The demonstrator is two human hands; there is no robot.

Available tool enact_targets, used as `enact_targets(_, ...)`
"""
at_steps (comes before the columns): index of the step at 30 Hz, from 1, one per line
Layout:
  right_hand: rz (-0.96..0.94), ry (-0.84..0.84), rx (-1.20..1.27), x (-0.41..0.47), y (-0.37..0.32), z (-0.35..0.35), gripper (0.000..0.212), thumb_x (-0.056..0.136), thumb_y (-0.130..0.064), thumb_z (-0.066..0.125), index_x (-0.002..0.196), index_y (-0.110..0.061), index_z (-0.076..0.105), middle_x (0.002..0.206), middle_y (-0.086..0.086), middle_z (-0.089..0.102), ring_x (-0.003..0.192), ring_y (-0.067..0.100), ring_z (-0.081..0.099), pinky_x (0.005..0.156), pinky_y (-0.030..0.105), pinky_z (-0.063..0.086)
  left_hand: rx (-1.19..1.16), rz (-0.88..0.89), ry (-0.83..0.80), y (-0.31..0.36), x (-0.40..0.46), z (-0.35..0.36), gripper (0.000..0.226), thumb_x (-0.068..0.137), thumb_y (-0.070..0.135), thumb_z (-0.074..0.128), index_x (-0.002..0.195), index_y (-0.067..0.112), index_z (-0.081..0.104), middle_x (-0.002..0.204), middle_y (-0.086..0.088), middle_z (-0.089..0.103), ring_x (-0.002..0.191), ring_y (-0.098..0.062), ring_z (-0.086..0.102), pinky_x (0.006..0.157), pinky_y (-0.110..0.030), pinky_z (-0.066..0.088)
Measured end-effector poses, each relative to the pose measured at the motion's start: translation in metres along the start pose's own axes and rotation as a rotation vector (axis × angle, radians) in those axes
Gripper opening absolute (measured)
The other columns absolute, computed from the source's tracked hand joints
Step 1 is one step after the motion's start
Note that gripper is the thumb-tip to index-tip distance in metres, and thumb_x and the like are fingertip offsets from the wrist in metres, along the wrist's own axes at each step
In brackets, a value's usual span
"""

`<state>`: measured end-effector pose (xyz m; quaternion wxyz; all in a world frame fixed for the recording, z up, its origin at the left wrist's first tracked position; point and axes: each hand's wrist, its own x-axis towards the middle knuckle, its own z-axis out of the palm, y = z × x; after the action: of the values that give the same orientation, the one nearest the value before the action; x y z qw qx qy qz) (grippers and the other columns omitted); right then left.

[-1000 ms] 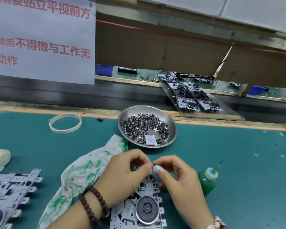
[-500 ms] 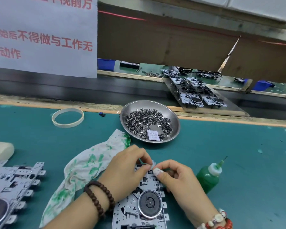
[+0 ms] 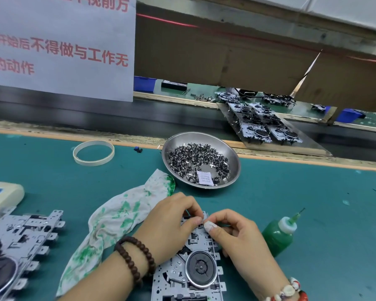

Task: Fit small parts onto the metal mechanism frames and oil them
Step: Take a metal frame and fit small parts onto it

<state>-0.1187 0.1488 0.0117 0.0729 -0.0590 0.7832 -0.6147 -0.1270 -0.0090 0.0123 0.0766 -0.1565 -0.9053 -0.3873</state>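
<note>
A metal mechanism frame (image 3: 189, 276) with a round disc lies flat on the green mat below me. My left hand (image 3: 172, 229) and my right hand (image 3: 237, 235) meet over its far end, fingertips curled and pinching a small part against the frame edge; the part itself is mostly hidden by my fingers. Beyond my hands stands a steel bowl (image 3: 233, 153) with several small dark parts and a white slip in it. A green oil bottle (image 3: 278, 234) with a needle tip stands just right of my right hand.
A green-stained white cloth (image 3: 115, 227) lies left of my hands. Another mechanism frame (image 3: 15, 246) sits at the lower left, a beige device (image 3: 2, 196) behind it. A tape ring (image 3: 93, 152) lies at the back left. A tray of several assembled frames (image 3: 263, 124) rests beyond the bench edge.
Both hands came down from just above the frame onto its far end, still pinching the small part. The view has tilted and shifted slightly.
</note>
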Motion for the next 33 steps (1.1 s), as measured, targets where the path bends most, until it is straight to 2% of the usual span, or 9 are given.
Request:
enact_targets(9, -0.026, 0.020, -0.007, 0.0014, -0.0002, 0.0008, 0.018, 0.080, -0.011, 0.069, 0.071, -0.027, 0.069, 0.067, -0.008, 0.067, 0.050, -0.001, 0.049, 0.047, 0.009, 0.036, -0.038, -0.022, -0.032, -0.0016, -0.0009, -0.0020, 0.019, 0.090, 0.029, 0.054, 0.075, 0.038, 0.046, 0.090, 0.018, 0.051, 0.086, 0.009, 0.045, 0.076, -0.002, 0.032)
enact_targets(17, 0.002, 0.027, 0.015, 0.0005, 0.0004, 0.0023, 0.022, 0.081, -0.011, 0.068, 0.067, -0.028, 0.069, 0.066, -0.007, 0.066, 0.054, 0.007, 0.049, 0.044, 0.018, 0.039, -0.042, -0.042, -0.060, -0.0014, -0.0004, -0.0034, 0.019, 0.089, 0.031, 0.055, 0.074, 0.039, 0.047, 0.088, 0.020, 0.049, 0.085, 0.012, 0.044, 0.073, -0.001, 0.032)
enact_targets(21, -0.001, 0.038, -0.006, 0.0002, 0.0011, 0.0030, 0.020, 0.081, -0.015, 0.069, 0.068, -0.030, 0.068, 0.068, -0.008, 0.066, 0.055, 0.004, 0.049, 0.049, 0.017, 0.039, -0.039, -0.051, -0.066, -0.0010, -0.0010, -0.0035, 0.019, 0.089, 0.030, 0.056, 0.073, 0.038, 0.048, 0.088, 0.019, 0.049, 0.085, 0.012, 0.045, 0.073, -0.002, 0.033)
enact_targets(25, 0.008, 0.016, -0.009, -0.0016, 0.0004, 0.0013, 0.019, 0.083, -0.014, 0.067, 0.070, -0.028, 0.068, 0.070, -0.008, 0.067, 0.055, 0.003, 0.050, 0.053, 0.016, 0.040, -0.026, -0.057, -0.053, 0.0004, -0.0010, -0.0022, 0.020, 0.089, 0.030, 0.056, 0.073, 0.038, 0.047, 0.089, 0.018, 0.050, 0.087, 0.008, 0.045, 0.077, -0.007, 0.034)
enact_targets(31, 0.045, 0.015, -0.022, -0.0029, -0.0001, 0.0031, 0.014, 0.084, -0.010, 0.064, 0.077, -0.022, 0.066, 0.075, -0.007, 0.066, 0.066, 0.009, 0.054, 0.064, 0.023, 0.045, -0.009, -0.061, -0.043, 0.0002, -0.0029, -0.0013, 0.019, 0.088, 0.030, 0.057, 0.072, 0.037, 0.048, 0.089, 0.017, 0.051, 0.086, 0.009, 0.046, 0.072, -0.001, 0.033)
enact_targets(33, 0.055, 0.014, -0.031, -0.0033, -0.0019, 0.0037, 0.013, 0.084, -0.010, 0.064, 0.079, -0.021, 0.064, 0.075, -0.009, 0.064, 0.065, 0.007, 0.053, 0.065, 0.021, 0.047, -0.005, -0.058, -0.032, 0.0010, -0.0032, -0.0010, 0.017, 0.088, 0.031, 0.057, 0.074, 0.037, 0.049, 0.090, 0.016, 0.051, 0.086, 0.008, 0.047, 0.073, -0.002, 0.034)
